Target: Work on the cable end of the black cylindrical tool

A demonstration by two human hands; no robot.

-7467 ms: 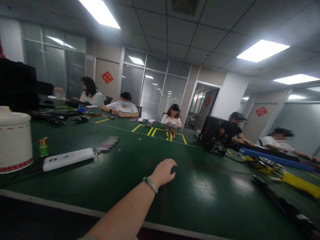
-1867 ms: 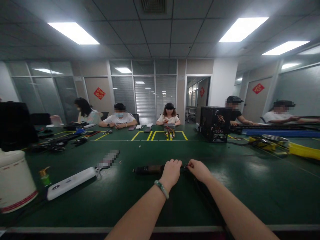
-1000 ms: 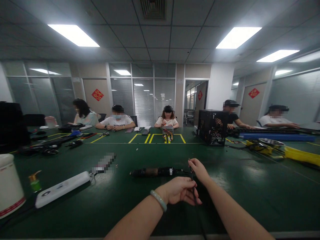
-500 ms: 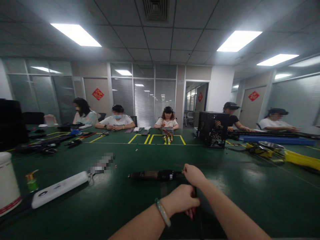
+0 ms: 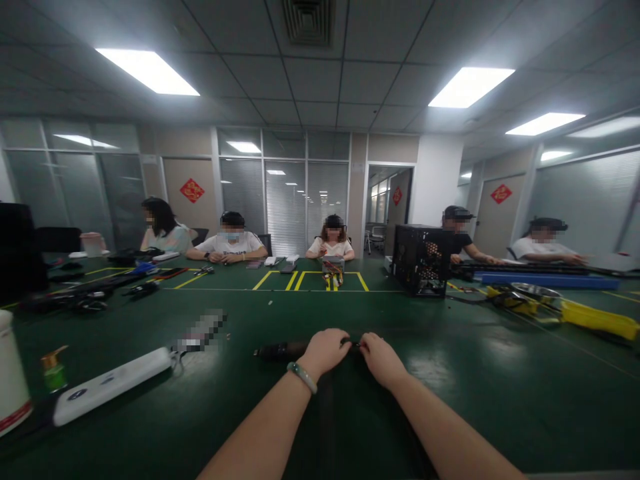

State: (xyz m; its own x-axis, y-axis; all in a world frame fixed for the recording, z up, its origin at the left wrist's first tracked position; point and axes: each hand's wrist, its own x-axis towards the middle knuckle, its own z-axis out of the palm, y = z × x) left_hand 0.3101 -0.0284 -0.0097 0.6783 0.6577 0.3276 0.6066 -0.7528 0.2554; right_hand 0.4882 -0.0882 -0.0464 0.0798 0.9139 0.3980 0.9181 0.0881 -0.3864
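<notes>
A long, dark electric screwdriver (image 5: 280,351) lies across the green table in front of me, its tip pointing left. My left hand (image 5: 327,348), with a jade-like bangle at the wrist, is wrapped over the tool's right end and hides that part. Just to its right, my right hand (image 5: 376,357) pinches the dark cord (image 5: 356,344) where it meets the tool's end. Most of the cord and the plug itself are covered by my fingers.
On the left stand a white power strip (image 5: 113,385), a small green bottle (image 5: 54,370) and a white container (image 5: 11,380). Across the table are a black computer case (image 5: 420,260), a yellow tool (image 5: 597,319) and several people at work.
My left hand has moved up and left from the cord near the table's front onto the screwdriver's right end. My right hand stays at the cord end, slightly lower. The view has shifted a little.
</notes>
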